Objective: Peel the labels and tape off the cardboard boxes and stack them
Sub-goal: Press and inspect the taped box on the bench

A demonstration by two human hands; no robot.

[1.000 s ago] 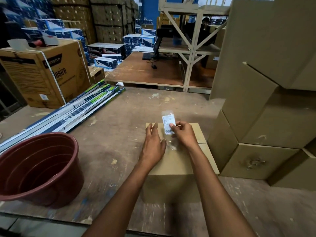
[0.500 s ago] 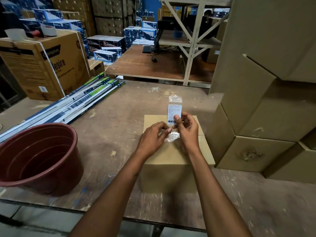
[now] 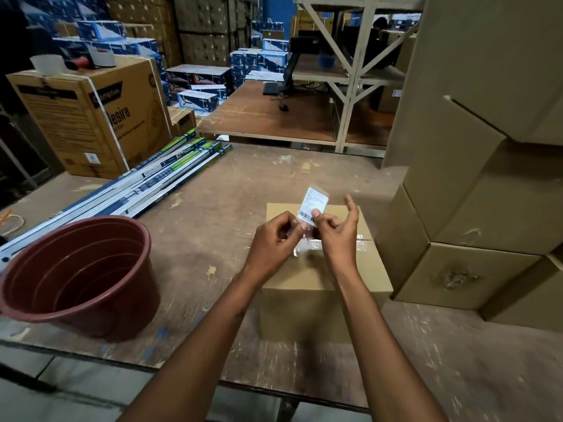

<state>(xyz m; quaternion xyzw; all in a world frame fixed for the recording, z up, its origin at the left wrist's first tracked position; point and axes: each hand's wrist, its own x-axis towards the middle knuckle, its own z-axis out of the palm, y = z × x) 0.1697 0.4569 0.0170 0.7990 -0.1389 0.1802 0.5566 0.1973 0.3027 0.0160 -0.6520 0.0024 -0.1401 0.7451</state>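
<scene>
A reddish-brown tub and long slim cartons lie left on the counter; stacked plain boxes crowd the right. Above the small cardboard box, the right hand pinches a white barcoded label on clear tape, its outer fingers spread, and the left hand pinches the tape's crumpled end.
</scene>
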